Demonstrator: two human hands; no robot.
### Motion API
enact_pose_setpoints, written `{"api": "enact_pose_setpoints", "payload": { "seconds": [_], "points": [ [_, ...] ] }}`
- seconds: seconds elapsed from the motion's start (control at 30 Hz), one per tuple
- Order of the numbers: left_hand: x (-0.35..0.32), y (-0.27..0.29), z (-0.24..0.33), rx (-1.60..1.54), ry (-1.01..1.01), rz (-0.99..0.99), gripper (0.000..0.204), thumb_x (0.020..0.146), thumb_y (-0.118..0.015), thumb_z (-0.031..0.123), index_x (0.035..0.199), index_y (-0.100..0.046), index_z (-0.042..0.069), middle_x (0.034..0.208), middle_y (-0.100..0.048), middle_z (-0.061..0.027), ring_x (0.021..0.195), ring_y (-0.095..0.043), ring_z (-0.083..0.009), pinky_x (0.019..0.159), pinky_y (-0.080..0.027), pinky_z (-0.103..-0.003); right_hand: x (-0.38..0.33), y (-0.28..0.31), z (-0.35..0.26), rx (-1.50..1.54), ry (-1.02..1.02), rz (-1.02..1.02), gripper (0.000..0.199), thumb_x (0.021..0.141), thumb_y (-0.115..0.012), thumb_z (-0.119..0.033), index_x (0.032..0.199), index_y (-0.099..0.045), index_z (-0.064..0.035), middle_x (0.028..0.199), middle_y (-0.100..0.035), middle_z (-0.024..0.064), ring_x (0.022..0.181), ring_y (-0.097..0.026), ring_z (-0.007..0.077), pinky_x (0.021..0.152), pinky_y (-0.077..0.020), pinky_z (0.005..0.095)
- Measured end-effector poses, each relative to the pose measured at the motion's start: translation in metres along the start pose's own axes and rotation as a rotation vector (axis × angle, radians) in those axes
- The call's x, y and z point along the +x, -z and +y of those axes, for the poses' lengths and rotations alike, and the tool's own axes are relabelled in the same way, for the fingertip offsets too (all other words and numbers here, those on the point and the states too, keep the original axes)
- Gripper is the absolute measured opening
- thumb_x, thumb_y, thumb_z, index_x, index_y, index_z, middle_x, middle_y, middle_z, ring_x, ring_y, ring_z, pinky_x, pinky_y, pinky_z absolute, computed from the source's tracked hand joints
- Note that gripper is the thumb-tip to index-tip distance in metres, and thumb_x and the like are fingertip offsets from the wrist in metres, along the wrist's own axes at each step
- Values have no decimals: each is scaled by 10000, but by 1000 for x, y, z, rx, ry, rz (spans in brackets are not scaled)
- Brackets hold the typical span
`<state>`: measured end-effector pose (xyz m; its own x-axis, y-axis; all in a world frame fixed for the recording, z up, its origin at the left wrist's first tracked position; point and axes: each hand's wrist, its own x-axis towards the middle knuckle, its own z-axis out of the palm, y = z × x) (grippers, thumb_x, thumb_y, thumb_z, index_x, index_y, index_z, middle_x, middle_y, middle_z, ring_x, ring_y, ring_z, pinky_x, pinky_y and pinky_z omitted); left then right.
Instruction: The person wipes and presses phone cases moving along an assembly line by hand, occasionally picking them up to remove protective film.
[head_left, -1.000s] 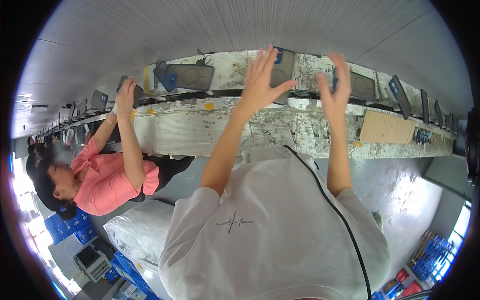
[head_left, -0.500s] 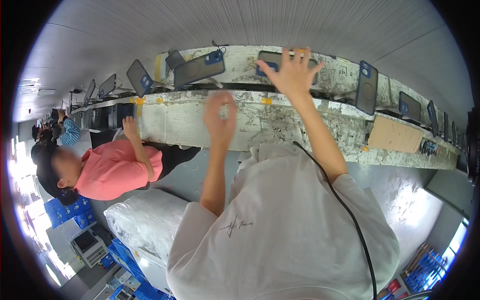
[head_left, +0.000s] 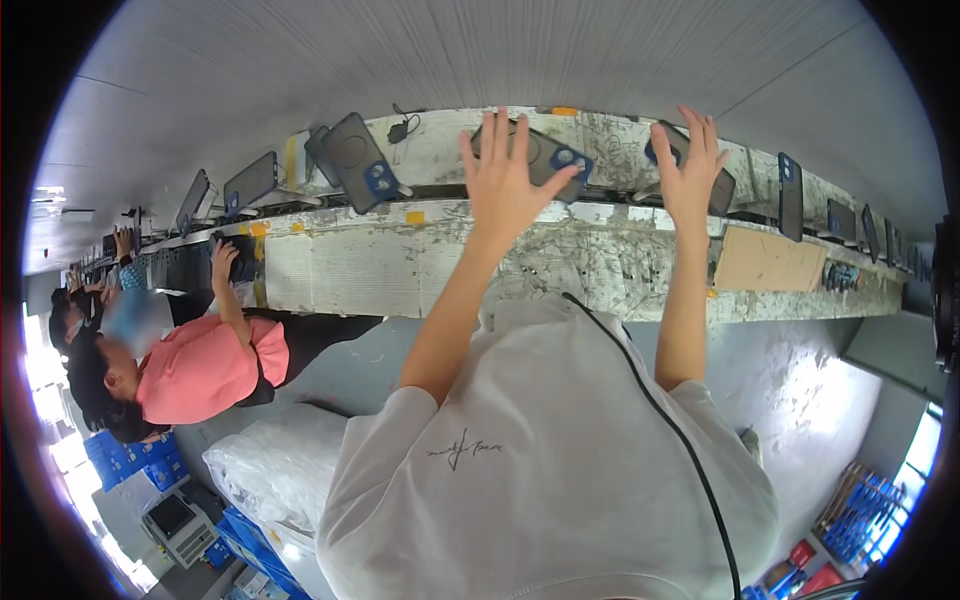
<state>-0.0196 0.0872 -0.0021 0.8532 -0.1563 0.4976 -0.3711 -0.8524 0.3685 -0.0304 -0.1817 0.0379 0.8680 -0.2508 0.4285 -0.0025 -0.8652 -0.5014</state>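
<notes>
My left hand [head_left: 502, 190] is open, its fingers spread over a dark translucent phone case [head_left: 543, 155] with a blue camera frame. Its thumb lies by that frame; whether it presses on the case I cannot tell. Farther right, my right hand [head_left: 688, 185] is also open, fingers apart, in front of another such phone case [head_left: 722, 192], which it partly hides. Both cases stand at the narrow dark track along the bench. To the left of my hands, a tilted phone case [head_left: 352, 155] rests on a light support, with a second case [head_left: 318, 155] behind it.
More phone cases line the track, including one [head_left: 250, 184] at left and one [head_left: 790, 195] at right. The worn pale bench [head_left: 350, 270] bears a brown board [head_left: 768, 258]. At left a person in a pink shirt [head_left: 205, 355] works, beside a plastic-wrapped bundle [head_left: 275, 465].
My left hand has risen and moved right to a phone case. The right hand has shifted right to another one. The cases nearby stand at different places and tilts.
</notes>
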Motion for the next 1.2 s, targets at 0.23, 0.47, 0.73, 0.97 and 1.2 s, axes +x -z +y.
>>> {"api": "enact_pose_setpoints", "payload": {
  "seconds": [0.23,0.47,0.73,0.97,1.2],
  "points": [
    [17,-87,9,-1174,446,291,422,1156,-609,207,1520,-611,-6,1508,-687,-177,1432,-631,-291,1254,-442,-473,10,-32,-20,-171,481,-179,837,849,-931,-502,1493,-650,-47,1479,-658,179,1350,-628,396,1175,-437,549],
    [-14,-197,111,-1843,698,-122,305,1200,-577,146,1396,-719,-41,1324,-756,-76,1195,-690,-145,1058,-536,-291,22,17,89,0,367,-498,960,710,-985,-485,1515,-628,-101,1360,-647,167,1263,-628,384,1103,-434,505],
    [1,-270,223,-1606,486,-132,270,1164,-587,10,1381,-718,-83,1231,-769,-79,1115,-681,-132,993,-533,-272,47,76,203,-77,355,-488,951,743,-963,-515,1518,-605,-96,1329,-653,146,1222,-635,352,1047,-431,478],
    [25,-334,331,-1539,322,-302,321,1062,-577,-133,1328,-740,-55,986,-707,-84,888,-685,-164,822,-539,-274,64,139,316,-66,266,-466,981,741,-963,-566,1505,-586,-80,1278,-651,134,1174,-626,343,1010,-428,467],
    [49,-385,450,-1391,140,-184,365,933,-617,-188,1254,-738,-61,988,-708,-178,872,-730,-335,798,-568,-343,67,192,425,-107,128,-368,969,757,-965,-536,1485,-562,-39,1233,-637,161,1120,-621,368,988,-431,461]
  ]
}}
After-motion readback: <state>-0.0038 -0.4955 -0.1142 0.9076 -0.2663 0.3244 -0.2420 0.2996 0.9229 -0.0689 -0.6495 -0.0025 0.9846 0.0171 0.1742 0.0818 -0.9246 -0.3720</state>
